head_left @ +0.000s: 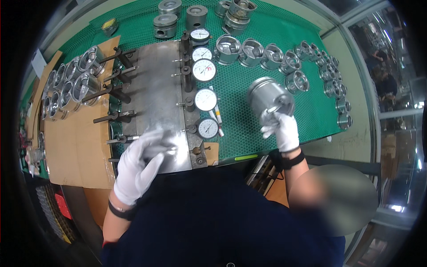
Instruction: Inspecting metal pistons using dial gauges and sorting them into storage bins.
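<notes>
In my white-gloved right hand (286, 132) is a silver piston (267, 95), raised above the green mesh mat (240, 138) and tilted, its hollow end toward me. My fingers grip it at its near lower side. My left hand (138, 164), also gloved, is over the near end of a flat metal plate (162, 93). Its thumb and fingers are apart and it holds nothing; slight blur hides whether the fingertips touch the plate. Along the plate's right edge stands a row of round dial gauges (204, 70). Black clamp-like posts (118, 93) line its left edge.
Several pistons (86, 86) stand on a cardboard sheet (78, 153) at left. More pistons (252, 51) curve across the mat to the far right, others (165, 26) at the back. Marker pens (218, 115) lie beside the gauges. A glass partition (396, 147) rises at right.
</notes>
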